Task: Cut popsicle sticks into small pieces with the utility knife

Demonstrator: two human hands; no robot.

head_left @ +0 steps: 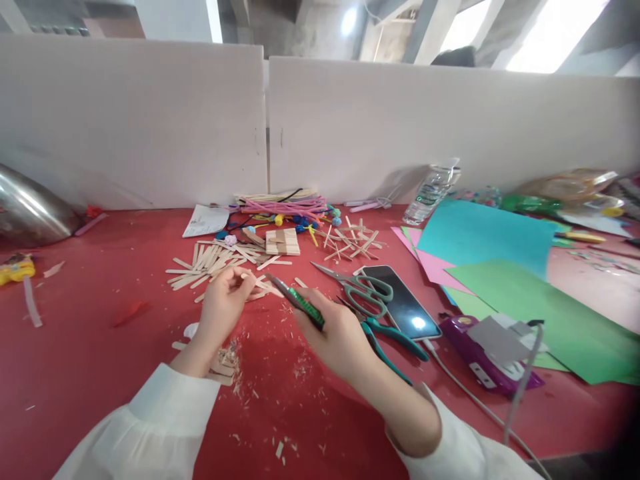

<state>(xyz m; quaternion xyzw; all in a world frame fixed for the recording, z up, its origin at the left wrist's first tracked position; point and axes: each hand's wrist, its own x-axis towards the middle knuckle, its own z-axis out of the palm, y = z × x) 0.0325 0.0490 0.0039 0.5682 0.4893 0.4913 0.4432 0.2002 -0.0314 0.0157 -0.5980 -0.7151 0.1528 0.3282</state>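
Note:
My right hand (333,327) is wrapped round a green craft knife (305,305), its blade pointing up and left toward my other hand. My left hand (227,297) is closed in a pinch on a small pale piece that looks like a bit of wooden craft stick (245,275); most of it is hidden by the fingers. Just beyond lies a loose pile of craft sticks (210,261), beside a bundled stack of sticks (283,242). Wood shavings (233,363) and more stick pieces are scattered on the red table (280,413) below my hands.
Grey-handled scissors (367,293), teal-handled pliers (395,337) and a phone (400,300) on a cable lie to the right. Coloured paper (500,233), a purple device (487,357) and a plastic bottle (431,193) are further right. Pink pipe cleaners (285,207) lie along the white partition (400,120).

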